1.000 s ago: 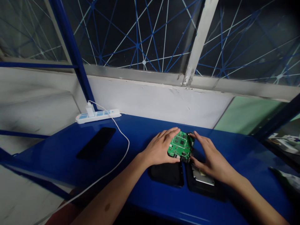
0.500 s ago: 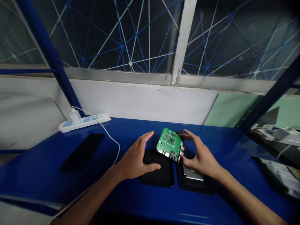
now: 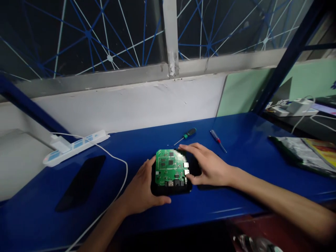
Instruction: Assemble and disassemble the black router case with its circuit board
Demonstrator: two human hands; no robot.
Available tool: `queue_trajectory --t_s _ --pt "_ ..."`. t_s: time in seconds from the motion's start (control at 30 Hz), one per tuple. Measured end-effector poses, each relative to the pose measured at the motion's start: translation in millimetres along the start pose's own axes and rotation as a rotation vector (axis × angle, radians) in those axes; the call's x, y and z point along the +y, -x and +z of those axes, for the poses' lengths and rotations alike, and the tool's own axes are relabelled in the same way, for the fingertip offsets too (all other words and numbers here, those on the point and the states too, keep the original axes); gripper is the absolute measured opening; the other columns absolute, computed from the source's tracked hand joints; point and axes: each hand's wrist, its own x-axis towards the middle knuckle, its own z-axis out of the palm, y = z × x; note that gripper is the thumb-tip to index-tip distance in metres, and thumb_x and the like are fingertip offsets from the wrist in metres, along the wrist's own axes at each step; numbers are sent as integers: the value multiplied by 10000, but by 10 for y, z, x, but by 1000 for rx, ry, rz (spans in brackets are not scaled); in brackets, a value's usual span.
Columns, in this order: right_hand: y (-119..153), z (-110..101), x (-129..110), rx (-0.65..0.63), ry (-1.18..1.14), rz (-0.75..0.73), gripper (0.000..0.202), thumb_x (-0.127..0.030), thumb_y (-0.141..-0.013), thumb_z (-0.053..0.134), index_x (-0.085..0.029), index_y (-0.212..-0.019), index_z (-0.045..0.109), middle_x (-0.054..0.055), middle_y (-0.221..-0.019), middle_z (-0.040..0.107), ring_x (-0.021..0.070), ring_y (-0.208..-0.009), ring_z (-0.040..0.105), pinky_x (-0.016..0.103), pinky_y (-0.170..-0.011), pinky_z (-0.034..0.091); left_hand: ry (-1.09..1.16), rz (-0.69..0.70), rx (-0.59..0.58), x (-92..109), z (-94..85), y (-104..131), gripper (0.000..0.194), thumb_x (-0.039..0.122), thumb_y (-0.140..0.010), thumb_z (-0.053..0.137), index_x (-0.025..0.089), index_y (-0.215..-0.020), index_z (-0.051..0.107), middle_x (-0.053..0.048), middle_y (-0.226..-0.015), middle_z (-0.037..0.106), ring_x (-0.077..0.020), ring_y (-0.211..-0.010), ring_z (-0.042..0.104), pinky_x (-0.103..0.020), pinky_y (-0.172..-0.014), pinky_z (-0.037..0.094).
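A green circuit board (image 3: pixel 170 168) with chips and metal ports lies over a black plastic case half (image 3: pixel 172 190), whose front rim shows below it. My right hand (image 3: pixel 206 166) pinches the board's right edge, thumb by the ports and fingers at the far corner. My left hand (image 3: pixel 141 189) is wrapped round the left side of the case half, with its thumb along the front edge. Whether the board is fully seated inside the shell I cannot tell. Under my right hand is the other black case part (image 3: pixel 210 187), mostly hidden.
A green-handled screwdriver (image 3: pixel 189 133) and a red-and-clear screwdriver (image 3: pixel 217 140) lie behind my hands. To the left are a black phone-like slab (image 3: pixel 81 182), a white cable (image 3: pixel 125 171) and a power strip (image 3: pixel 78 145). A shiny plastic bag (image 3: pixel 304 152) lies at the right.
The board has gone from tilted above the two case parts to lying level over the left one. My left hand has closed in on that case half. The view has shifted, showing both screwdrivers.
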Motion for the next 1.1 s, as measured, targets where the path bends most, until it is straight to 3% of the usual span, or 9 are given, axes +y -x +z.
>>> queue_trajectory --t_s 0.13,0.37,0.5,0.8,1.1 --pt "8 3 -30 2 33 -37 810 -333 -777 664 -153 -1498 343 166 -1320 617 327 -1192 584 488 -994 532 15 -27 21 -1 2 17 1288 542 -641 853 240 -1552 -6 -259 -1550 279 -492 -1417 326 -721 -1091 330" --pt "8 -74 39 271 85 -44 835 -337 -783 713 -225 -1501 302 147 -1370 600 332 -1238 580 549 -1009 519 52 -107 29 49 8 41 1301 538 -619 869 245 -1548 6 -219 -1538 279 -450 -1406 361 -656 -1105 374" --pt "9 -103 54 328 108 -15 871 -336 -778 724 -237 -1510 262 151 -1396 590 350 -1288 558 597 -1037 488 57 -114 30 58 6 49 1299 539 -618 873 258 -1544 6 -212 -1559 249 -448 -1431 327 -665 -1132 334" --pt "13 -94 113 303 63 20 878 -331 -784 714 -227 -1518 244 145 -1421 571 328 -1304 559 558 -1075 477 56 -80 52 18 21 40 1280 530 -627 880 294 -1538 12 -196 -1557 257 -443 -1425 341 -665 -1131 340" --pt "31 -37 35 47 17 -61 828 -346 -774 698 -183 -1494 324 172 -1378 583 324 -1229 596 505 -1011 534 87 -38 87 -7 45 44 1329 535 -603 893 272 -1547 -6 -216 -1553 253 -473 -1422 318 -692 -1118 338"
